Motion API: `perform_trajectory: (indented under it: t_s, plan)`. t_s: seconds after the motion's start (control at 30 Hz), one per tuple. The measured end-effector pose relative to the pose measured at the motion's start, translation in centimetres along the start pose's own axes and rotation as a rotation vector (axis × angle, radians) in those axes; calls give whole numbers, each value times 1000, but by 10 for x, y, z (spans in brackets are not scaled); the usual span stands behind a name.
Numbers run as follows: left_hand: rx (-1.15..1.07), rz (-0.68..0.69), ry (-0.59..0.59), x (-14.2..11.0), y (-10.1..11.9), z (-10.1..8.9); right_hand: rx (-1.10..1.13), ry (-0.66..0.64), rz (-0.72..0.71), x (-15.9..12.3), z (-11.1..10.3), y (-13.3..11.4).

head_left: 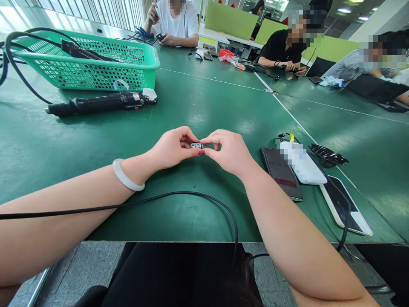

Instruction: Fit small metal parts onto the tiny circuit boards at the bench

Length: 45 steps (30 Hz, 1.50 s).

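Note:
Between my two hands is a small circuit board [196, 146], dark with pale components on its face. My left hand [171, 147] pinches it from the left, thumb below and fingers above. From the right, my right hand [228, 149] closes thumb and fingertips on its other edge. Both hands are over the green table [191, 213], near its front middle. The fingertips cover the ends of the board, and its underside is hidden. A white bangle [126, 175] circles my left wrist.
A green basket [96, 70] with cables stands back left, a black electric screwdriver [102, 102] before it. To the right lie a dark phone [281, 172], a white power bank [306, 164] and a white phone [347, 204]. A black cable [179, 193] crosses in front. Several people sit across.

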<state>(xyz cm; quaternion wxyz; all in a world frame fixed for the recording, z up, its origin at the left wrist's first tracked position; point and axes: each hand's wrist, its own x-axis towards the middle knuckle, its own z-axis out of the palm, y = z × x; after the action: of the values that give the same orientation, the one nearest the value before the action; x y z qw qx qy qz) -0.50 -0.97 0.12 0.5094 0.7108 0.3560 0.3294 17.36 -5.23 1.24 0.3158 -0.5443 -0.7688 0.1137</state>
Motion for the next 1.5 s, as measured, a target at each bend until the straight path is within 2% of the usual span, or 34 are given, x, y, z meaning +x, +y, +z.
perform_trajectory:
  t_s: [0.23, 0.53, 0.83, 1.2, 1.5]
  plan:
    - [-22, -13, -15, 0, 0, 0, 13, 18, 24, 0, 0, -1]
    - [-89, -129, -22, -1, 8, 3, -19, 1, 28, 1, 1, 0]
    - [-189, -234, -60, 1, 6, 1, -78, -40, 1, 0, 4, 0]
    - [-344, -409, -175, 4, 7, -10, -56, -82, -66, -2, 3, -5]
    - [-376, -448, -183, 5, 6, -12, -52, -83, -68, -2, 4, -5]
